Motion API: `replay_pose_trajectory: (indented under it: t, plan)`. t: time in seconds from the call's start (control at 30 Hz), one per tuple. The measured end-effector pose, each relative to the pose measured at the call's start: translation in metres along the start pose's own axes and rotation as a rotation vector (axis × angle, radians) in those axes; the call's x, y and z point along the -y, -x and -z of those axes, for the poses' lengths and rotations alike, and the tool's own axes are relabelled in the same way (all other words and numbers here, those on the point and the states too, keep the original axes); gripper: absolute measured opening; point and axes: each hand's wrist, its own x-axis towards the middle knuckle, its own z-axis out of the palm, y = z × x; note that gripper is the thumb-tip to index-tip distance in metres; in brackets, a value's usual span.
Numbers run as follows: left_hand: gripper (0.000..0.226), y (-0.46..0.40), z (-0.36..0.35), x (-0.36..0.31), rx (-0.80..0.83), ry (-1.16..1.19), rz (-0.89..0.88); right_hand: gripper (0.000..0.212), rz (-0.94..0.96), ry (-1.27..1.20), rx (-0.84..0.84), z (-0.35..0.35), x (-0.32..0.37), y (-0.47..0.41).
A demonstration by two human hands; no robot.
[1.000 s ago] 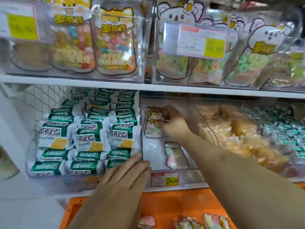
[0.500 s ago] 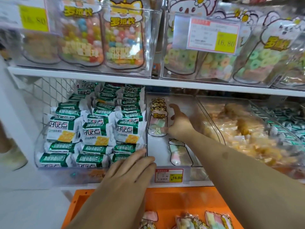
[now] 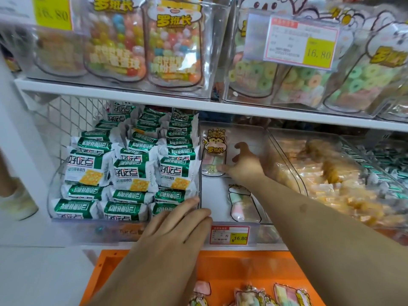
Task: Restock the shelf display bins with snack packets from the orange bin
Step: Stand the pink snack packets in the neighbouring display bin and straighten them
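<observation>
I am resting my left hand, fingers together, flat on the front lip of the clear display bin; my right hand, fingers spread, is touching an upright snack packet inside. Another packet is lying in front. More are sitting in the orange bin below.

Two white shelves carry the goods. The upper shelf holds clear bins: one with jar-shaped candy pouches, one with pouches of ring sweets and a price tag. On the lower shelf stand three clear bins side by side: the left bin full of green-and-white cracker packets, the middle bin with two marshmallow pouches, the right bin with yellow wrapped snacks. An orange bin sits below.
</observation>
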Motion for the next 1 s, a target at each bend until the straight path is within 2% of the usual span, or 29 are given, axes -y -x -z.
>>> replay_pose_trajectory:
  t: [0.17,0.27,0.33,0.4,0.43,0.5,0.57,0.63,0.67,0.8,1.0]
  plan:
    - [0.087,0.003,0.003,-0.002,0.063,0.024,0.038,0.094,0.056,0.062,0.046,0.006,0.0,0.008]
    - [0.088,0.004,0.007,-0.004,0.091,0.036,0.052,0.096,0.02,0.074,0.057,0.009,-0.002,0.014]
    - [0.088,0.005,0.01,-0.005,0.1,0.041,0.065,0.079,-0.041,0.144,0.104,0.012,-0.005,0.018]
    - [0.09,0.005,0.013,-0.007,0.104,0.047,0.066,0.045,-0.095,0.261,0.219,0.017,-0.003,0.025]
    - [0.091,0.005,0.015,-0.008,0.116,0.048,0.065,0.035,-0.108,0.298,0.296,0.02,-0.001,0.03]
    - [0.091,0.007,0.018,-0.007,0.134,0.039,0.06,0.048,-0.096,0.348,0.415,0.022,0.001,0.039]
    - [0.09,0.007,0.026,-0.011,0.18,0.039,0.076,0.07,-0.07,0.395,0.432,0.025,0.002,0.047]
    - [0.084,0.008,0.03,-0.015,0.131,0.051,0.085,0.082,-0.049,0.444,0.435,0.026,0.004,0.054]
    - [0.08,0.009,0.03,-0.016,0.082,0.112,0.094,0.081,-0.041,0.461,0.44,0.026,0.004,0.057]
    - [0.072,0.01,0.035,-0.021,0.052,0.163,0.133,0.048,0.026,0.422,0.406,0.041,0.01,0.073]
    - [0.073,0.009,0.041,-0.026,0.103,0.155,0.159,0.023,0.164,0.288,0.333,0.085,0.03,0.099]
